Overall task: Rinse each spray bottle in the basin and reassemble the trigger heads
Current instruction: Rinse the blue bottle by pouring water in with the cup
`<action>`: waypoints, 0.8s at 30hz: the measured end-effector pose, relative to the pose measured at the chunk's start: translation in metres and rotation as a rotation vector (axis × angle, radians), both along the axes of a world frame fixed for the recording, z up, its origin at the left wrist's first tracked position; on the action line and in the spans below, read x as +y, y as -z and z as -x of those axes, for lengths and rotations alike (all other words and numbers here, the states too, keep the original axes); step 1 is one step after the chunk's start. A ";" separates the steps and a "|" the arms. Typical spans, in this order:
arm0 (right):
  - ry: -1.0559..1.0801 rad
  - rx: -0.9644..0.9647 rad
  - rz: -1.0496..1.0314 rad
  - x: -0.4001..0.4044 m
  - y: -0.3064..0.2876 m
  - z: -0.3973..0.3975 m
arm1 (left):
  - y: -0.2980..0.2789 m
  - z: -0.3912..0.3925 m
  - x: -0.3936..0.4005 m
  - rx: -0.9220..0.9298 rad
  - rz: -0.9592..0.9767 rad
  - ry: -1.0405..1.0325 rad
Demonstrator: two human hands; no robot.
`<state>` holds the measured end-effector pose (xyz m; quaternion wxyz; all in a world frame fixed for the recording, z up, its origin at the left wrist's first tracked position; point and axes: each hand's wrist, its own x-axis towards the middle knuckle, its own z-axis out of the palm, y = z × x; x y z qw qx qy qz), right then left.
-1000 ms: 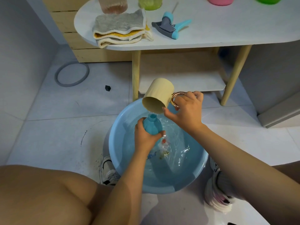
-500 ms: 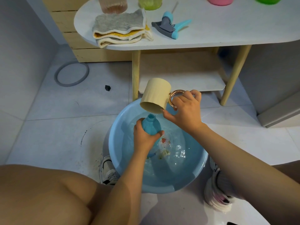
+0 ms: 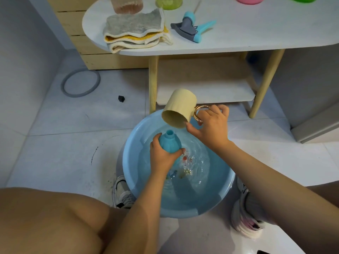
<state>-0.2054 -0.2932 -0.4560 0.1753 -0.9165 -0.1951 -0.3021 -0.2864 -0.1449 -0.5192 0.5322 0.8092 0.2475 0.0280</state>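
My left hand grips a blue spray bottle with no head on it, held upright over the water in the light blue basin. Above the bottle's open neck, my right hand holds a cream mug by its gold handle, tipped with its mouth facing down toward the bottle. A grey and blue trigger head lies on the white table. Small coloured bits float in the basin water.
Folded cloths lie on the table's left end, with pink, yellow-green, magenta and green bottles along its far edge. A lower shelf sits behind the basin. A grey ring lies on the floor. My shoes flank the basin.
The mug has lifted slightly away from the bottle's neck and tilted less steeply. The bottle has shifted a little left in my left hand.
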 end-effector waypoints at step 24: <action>0.088 0.946 0.750 -0.007 0.074 0.037 | 0.011 0.016 0.021 -0.004 -0.054 -0.086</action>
